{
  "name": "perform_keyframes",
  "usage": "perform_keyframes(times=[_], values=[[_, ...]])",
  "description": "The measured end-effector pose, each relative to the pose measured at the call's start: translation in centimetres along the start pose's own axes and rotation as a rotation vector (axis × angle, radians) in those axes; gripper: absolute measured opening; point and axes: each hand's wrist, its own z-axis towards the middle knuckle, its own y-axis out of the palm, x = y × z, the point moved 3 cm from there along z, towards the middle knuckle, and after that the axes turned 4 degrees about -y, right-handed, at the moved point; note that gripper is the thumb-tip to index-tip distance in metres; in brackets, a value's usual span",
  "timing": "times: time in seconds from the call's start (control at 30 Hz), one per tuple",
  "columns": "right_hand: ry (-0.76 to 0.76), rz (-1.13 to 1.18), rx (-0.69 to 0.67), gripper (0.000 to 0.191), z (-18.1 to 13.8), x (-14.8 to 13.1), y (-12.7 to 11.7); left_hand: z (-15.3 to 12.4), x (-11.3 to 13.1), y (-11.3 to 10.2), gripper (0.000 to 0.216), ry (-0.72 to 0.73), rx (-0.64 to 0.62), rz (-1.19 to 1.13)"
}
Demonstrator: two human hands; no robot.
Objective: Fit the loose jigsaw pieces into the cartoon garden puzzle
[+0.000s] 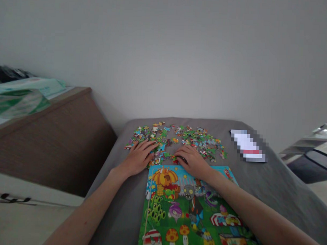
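Observation:
Loose jigsaw puzzle pieces point(197, 138) lie scattered in many colours over the far part of the grey-covered surface. My left hand point(137, 159) rests on the left part of the pile, fingers stretched out and apart over the pieces. Curled inward, my right hand point(193, 161) has its fingertips and thumb at a small red and green puzzle piece point(175, 159); the fingers partly cover it. Below the hands lies a colourful picture sheet point(176, 216) with cartoon plants and a grey zombie figure, its top edge next to the pieces. My right forearm crosses over its right side.
A phone point(248, 145) with a blurred screen lies at the right on the grey cloth point(273, 190). At the left stands a brown wooden cabinet point(58, 140) with plastic bags point(25, 96) on top. A pale wall point(171, 58) rises behind the surface.

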Motion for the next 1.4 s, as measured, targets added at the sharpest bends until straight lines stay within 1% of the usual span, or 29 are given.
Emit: perform_keyframes(times=[0.23,0.33,0.47,0.57,0.67,0.73,0.83,0.97,1.1,1.2,1.3,1.4], values=[[0.010,-0.034,0.032,0.019,-0.5,-0.3,-0.3,0.5,-1.1,0.4,0.045,0.015,0.033,-0.028],[0.066,-0.085,0.073,0.021,-0.5,0.7,-1.1,0.9,-1.7,0.3,0.045,0.052,0.082,-0.057],[0.140,-0.151,0.132,0.025,-0.7,2.6,-3.2,1.4,-1.9,-0.1,0.041,0.087,0.199,-0.092],[0.141,-0.163,0.136,0.023,-2.2,3.3,-4.8,1.4,-1.3,-0.8,0.038,0.070,0.306,-0.090],[0.106,-0.160,0.121,0.024,-5.0,3.3,-6.0,1.1,0.2,-1.6,0.037,0.100,0.380,-0.111],[0.101,-0.162,0.111,0.025,-6.8,3.2,-6.3,1.0,1.5,-1.6,0.035,0.143,0.372,-0.116],[0.090,-0.151,0.074,0.032,-7.8,3.0,-6.2,0.8,3.6,-0.9,0.033,0.153,0.286,-0.086],[0.068,-0.144,-0.007,0.040,-6.5,2.5,-5.2,1.0,5.5,0.3,0.038,0.095,0.151,-0.056],[0.027,-0.147,-0.118,0.041,-5.7,2.0,-4.1,1.5,6.1,0.7,0.036,0.059,0.056,-0.080],[0.034,-0.129,-0.124,0.039,-6.0,1.9,-3.9,1.7,6.1,0.5,0.027,0.040,0.060,-0.115],[0.053,-0.091,-0.064,0.035,-6.3,2.0,-4.0,1.7,5.8,0.3,0.022,0.046,0.110,-0.165],[0.084,-0.041,-0.005,0.030,-6.4,2.2,-4.0,1.6,5.4,0.1,0.023,0.053,0.169,-0.227]])
